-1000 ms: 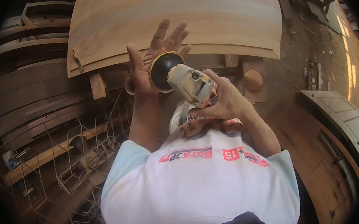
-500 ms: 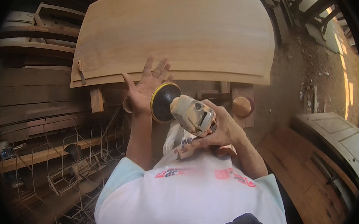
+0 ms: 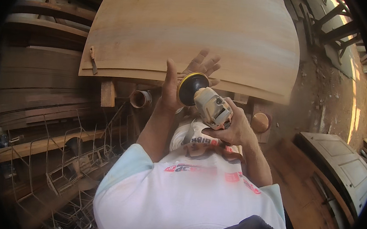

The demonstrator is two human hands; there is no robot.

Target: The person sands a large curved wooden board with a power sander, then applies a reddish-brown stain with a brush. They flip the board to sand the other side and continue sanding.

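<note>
My right hand [image 3: 239, 129] is wrapped round the body of a dusty handheld power sander [image 3: 212, 107]. Its round black pad with a yellow rim [image 3: 190, 89] is tilted up toward my left hand [image 3: 171, 84]. That hand is open, fingers spread and palm turned to the pad, which hides part of the palm; whether they touch I cannot tell. Just beyond both hands lies a large pale wooden panel [image 3: 194, 33] with a slightly curved outline. On its near left corner rests a scraper with a wooden handle [image 3: 93, 59].
A round can [image 3: 140, 99] stands below the panel's near edge, left of my forearm. At the right are a round wooden piece [image 3: 260, 122] and a white panelled door [image 3: 339, 159]. Bent wire frames [image 3: 68, 157] fill the lower left, with stacked boards [image 3: 44, 73] above.
Both hands and the sander have shifted right and away from me. My left hand now overlaps the pad more, and the can has come into sight. The view has moved slightly.
</note>
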